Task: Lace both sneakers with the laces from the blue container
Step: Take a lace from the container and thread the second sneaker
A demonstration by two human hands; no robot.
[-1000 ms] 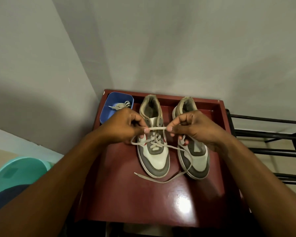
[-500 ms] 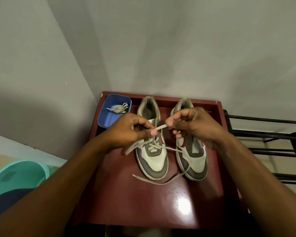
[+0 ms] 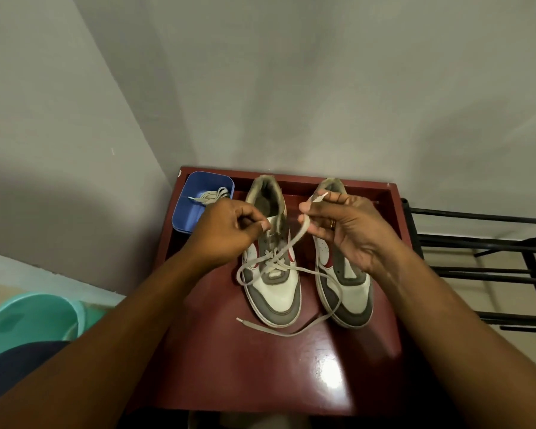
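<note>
Glossy dark-red surface (image 3: 229,366) nearest, w/ a bright glare spot on it. One tail of the lace (image 3: 274,262) lies loose here: flat, pale grey-beige, tip near the L sneaker's toe, curving round in front of both toes and back up over the R sneaker (image 3: 353,300). Both sneakers sit side by side, toes toward the person, heels to the wall; white leather w/ grey toe and side panels, red trim, worn beige collars. L sneaker (image 3: 276,298) is laced only over the lower eyelets, strands crossing mid-tongue, a slack loop hanging off its outer side. R sneaker has no lace through it that I can see. L hand (image 3: 226,233) is over the L sneaker's upper eyelets, fingers curled, thumb and forefinger tips close; can't tell what's btwn them. R hand (image 3: 350,233), ring (image 3: 332,223) on one finger, is raised above the R sneaker and pinches the lace's other end, tip poking up past the fingers, strand running down-left to the lacing. Back-left corner: blue container (image 3: 183,215) holding a bundled second lace (image 3: 211,196), same colour. Teal basin (image 3: 28,317) low left, black rack (image 3: 477,243) right, grey wall (image 3: 291,88) behind.
</note>
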